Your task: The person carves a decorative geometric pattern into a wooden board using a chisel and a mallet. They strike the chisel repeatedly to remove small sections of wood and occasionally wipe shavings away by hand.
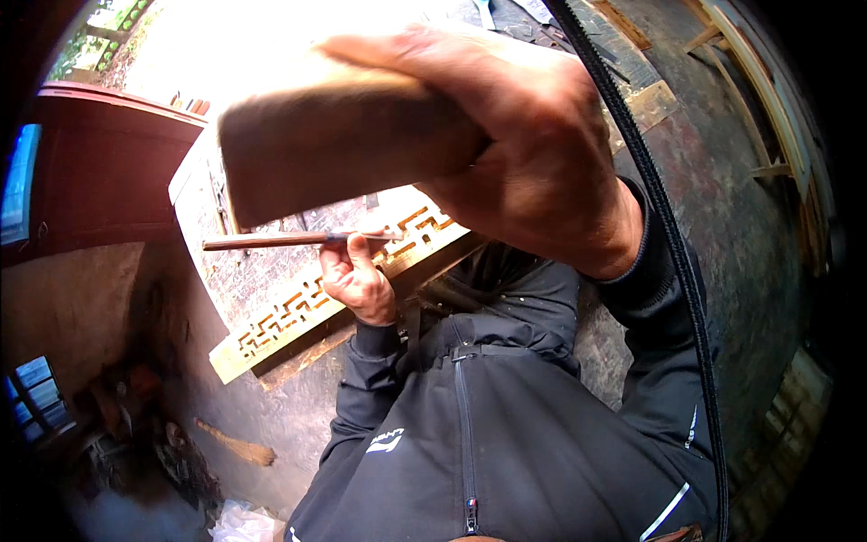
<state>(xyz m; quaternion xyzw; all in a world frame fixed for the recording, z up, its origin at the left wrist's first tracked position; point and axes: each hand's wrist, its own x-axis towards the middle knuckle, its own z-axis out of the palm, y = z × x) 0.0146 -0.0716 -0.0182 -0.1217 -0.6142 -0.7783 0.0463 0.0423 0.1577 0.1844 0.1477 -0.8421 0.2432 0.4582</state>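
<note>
Raised close to the camera, my right hand [537, 135] is closed around a thick wooden block [343, 149], whose far end reaches out to the left over the bench. Below it, my left hand [359, 285] pinches a slim chisel [271, 240] between thumb and fingers. The chisel lies nearly level in view, its wooden handle to the left and its tip toward the carved board. That pale wooden board [284, 316] has a geometric lattice of cut slots and runs slantwise along the bench's near edge. My left hand rests against the board. The raised block hides part of the bench.
Several tools [551, 36] lie at the far right of the workbench [235, 280]. A black cord [646, 167] hangs across the right side. Wooden frames [754, 86] lean at far right. A broom [237, 444] and a white plastic bag [244, 524] are on the floor at lower left.
</note>
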